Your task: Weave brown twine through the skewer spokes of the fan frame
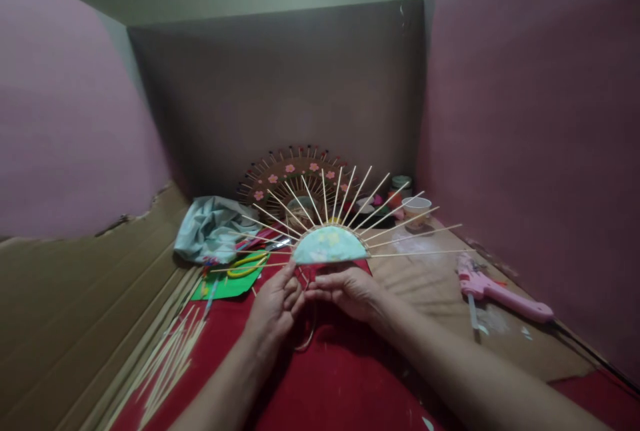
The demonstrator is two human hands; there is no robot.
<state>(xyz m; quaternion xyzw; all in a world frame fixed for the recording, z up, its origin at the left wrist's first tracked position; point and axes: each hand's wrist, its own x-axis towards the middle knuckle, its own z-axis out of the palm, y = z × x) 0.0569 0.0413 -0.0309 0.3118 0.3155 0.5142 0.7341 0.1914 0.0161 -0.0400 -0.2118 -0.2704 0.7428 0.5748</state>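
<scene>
A half-round piece covered in pale blue-green patterned fabric stands up before me, with thin wooden sticks fanning out from its curved edge. My left hand is closed at its lower left corner, the thumb against the fabric. Just below the straight edge, my right hand pinches with its fingertips close to the left fingers. A thin cord runs between the fingertips and hangs in a loop under them. The exact grip on the cord is partly hidden.
Loose sticks lie left on the red cloth. Yellow-handled scissors rest on green sheet beside crumpled fabric. A flowered fan-shaped piece stands behind. On the right are a paper cup and pink glue gun on cardboard.
</scene>
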